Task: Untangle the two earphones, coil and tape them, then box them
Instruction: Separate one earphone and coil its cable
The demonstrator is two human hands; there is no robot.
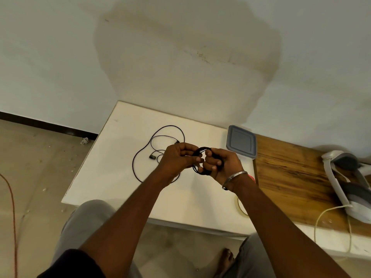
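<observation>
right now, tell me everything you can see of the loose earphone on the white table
The loose earphone is a thin black cable, uncoiled, lying flat in wide overlapping loops on the white table. One dark earbud rests inside the loops. Part of the cable passes behind the left hand; whether that hand touches it I cannot tell.

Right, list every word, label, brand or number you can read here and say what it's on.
None: no text reads anywhere in this view.
The grey box lid, the coiled earphone, the loose earphone and the white device show no legible marking.
</observation>
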